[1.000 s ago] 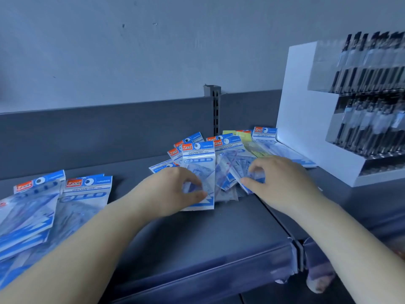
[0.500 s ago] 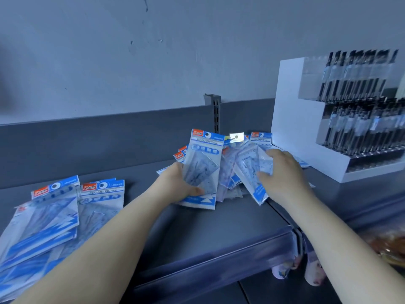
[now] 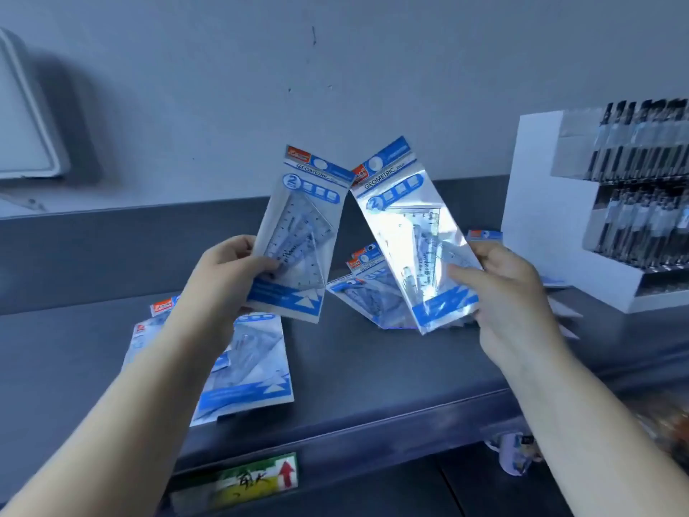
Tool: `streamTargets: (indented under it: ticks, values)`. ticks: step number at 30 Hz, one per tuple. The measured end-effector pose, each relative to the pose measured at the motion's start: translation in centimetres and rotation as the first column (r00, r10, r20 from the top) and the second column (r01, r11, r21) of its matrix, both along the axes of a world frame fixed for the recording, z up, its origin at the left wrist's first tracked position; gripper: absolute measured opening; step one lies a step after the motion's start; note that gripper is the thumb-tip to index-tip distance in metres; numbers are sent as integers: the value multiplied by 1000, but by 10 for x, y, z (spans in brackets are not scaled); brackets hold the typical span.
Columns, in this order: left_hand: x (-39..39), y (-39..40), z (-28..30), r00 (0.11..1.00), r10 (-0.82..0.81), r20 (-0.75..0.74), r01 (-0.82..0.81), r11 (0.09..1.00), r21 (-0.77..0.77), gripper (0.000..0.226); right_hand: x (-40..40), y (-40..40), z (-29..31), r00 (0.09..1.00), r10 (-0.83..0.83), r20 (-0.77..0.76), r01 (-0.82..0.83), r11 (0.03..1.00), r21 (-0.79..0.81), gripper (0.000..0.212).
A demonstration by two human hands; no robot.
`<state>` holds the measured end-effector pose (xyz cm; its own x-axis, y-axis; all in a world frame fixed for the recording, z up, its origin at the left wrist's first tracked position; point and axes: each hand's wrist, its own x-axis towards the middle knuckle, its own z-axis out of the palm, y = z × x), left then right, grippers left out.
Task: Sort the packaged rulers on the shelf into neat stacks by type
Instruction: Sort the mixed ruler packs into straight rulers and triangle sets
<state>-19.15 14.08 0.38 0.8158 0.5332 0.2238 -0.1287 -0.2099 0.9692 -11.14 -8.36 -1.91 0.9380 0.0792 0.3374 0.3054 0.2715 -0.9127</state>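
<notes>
Holding two packs up above the grey shelf, we grip one "GEOMETRIC" set-square pack in our left hand, thumb curled over its lower front. Our right hand pinches a second, glossier set-square pack by its lower right side. Their top corners nearly meet. A loose heap of packs lies behind them; another stack lies under our left forearm. A white pen display stands at right.
</notes>
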Motion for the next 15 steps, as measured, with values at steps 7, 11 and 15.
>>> streamTargets:
  ticks: [7, 11, 15]
  values:
    - [-65, 53, -11, 993, 115, 1, -115, 992, -58, 22, -37, 81, -5, 919, 357, -169, -349, 934, 75, 22]
    - [-89, 72, -15, 992, 122, 39, -117, 986, -117, 21, -55, 116, -8, 902, 395, -172, -386, 919, 86, 28]
    - [-97, 83, -18, 992, 113, 58, -104, 984, -144, 21, -67, 136, -7, 913, 375, -160, -361, 926, 108, 29]
